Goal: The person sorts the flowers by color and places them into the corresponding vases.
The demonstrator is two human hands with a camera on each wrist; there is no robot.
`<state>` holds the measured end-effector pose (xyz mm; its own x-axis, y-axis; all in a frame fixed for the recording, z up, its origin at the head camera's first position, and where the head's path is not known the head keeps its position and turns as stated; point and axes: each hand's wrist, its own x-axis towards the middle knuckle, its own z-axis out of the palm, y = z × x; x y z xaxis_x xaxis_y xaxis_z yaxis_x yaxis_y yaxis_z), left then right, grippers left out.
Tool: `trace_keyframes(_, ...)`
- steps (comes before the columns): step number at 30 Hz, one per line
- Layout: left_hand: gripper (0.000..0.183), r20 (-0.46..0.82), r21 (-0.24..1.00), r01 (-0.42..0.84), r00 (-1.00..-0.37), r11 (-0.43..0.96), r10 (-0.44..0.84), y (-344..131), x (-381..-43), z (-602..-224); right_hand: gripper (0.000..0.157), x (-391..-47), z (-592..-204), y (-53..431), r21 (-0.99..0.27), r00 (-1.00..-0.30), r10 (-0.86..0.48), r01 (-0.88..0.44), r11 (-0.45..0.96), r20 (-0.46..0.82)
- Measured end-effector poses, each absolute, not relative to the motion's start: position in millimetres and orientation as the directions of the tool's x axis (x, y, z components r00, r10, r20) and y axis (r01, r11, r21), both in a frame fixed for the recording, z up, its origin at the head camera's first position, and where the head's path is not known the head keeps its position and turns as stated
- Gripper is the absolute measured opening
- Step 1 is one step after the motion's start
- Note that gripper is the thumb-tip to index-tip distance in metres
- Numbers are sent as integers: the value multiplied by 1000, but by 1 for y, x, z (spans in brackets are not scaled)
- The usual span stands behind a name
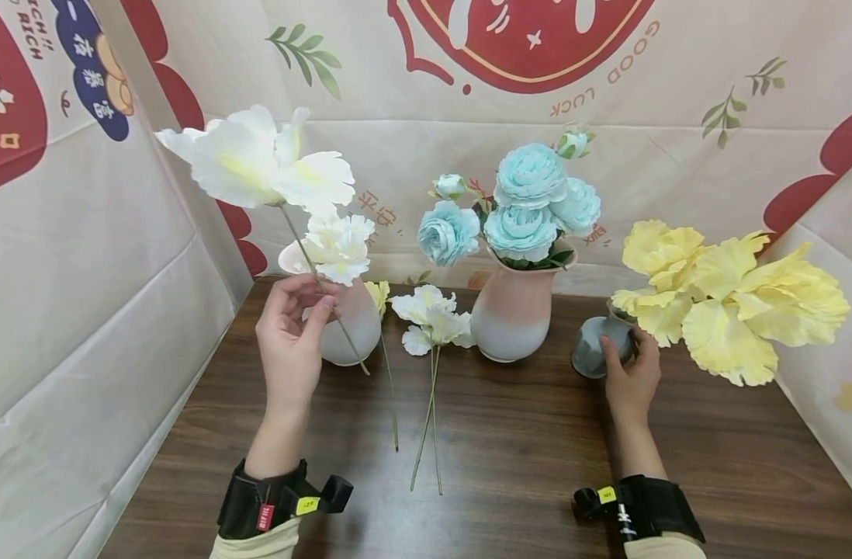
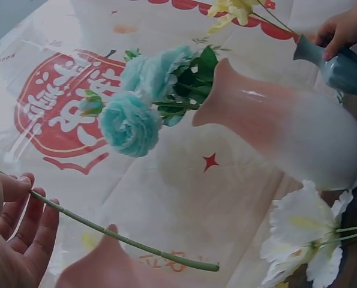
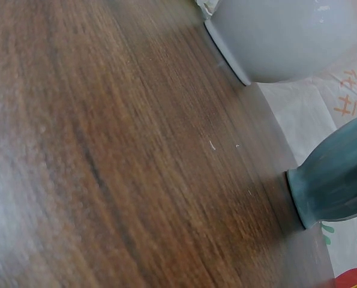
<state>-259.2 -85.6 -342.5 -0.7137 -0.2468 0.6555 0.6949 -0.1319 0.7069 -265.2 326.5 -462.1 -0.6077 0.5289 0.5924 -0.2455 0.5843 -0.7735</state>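
Note:
My left hand (image 1: 291, 322) pinches the thin green stem (image 2: 130, 242) of a large white artificial flower (image 1: 237, 163), its bloom up and to the left. The stem's bare lower end slants in front of a pink-and-white vase (image 1: 359, 330). A smaller ruffled white flower (image 1: 338, 248) shows at that vase's mouth, partly behind the held stem. On the right, my right hand (image 1: 632, 380) grips a small blue-grey vase (image 1: 587, 349) with yellow flowers (image 1: 729, 299) leaning out to the right. In the right wrist view, the small vase's base (image 3: 304, 201) is visible, but most of that hand is out of frame.
Between the hands, a second pink-and-white vase (image 1: 513, 318) holds light-blue flowers (image 1: 531, 194). Two-stemmed white flowers (image 1: 436, 322) and a yellow flower (image 1: 379, 295) lie on the brown wooden table (image 1: 510, 466). Printed cloth (image 1: 398, 147) hangs behind and at the sides.

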Motion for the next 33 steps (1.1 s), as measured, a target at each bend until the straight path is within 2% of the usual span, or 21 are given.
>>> trace_keyframes(12, 24, 686, 624, 752, -657, -213, -311, -101, -259, -324, 42, -266, -462, 326, -764, -601, 526, -240, 599, 601)
trace_keyframes(27, 19, 721, 552, 820, -560, -149, -409, -114, -262, -303, 43, -264, -460, 324, -781, -612, 535, -239, 577, 582)
trace_keyframes(33, 18, 723, 551, 826, -545, -121, -426, -113, -262, -296, 44, -266, -463, 326, -780, -607, 536, -248, 574, 587)
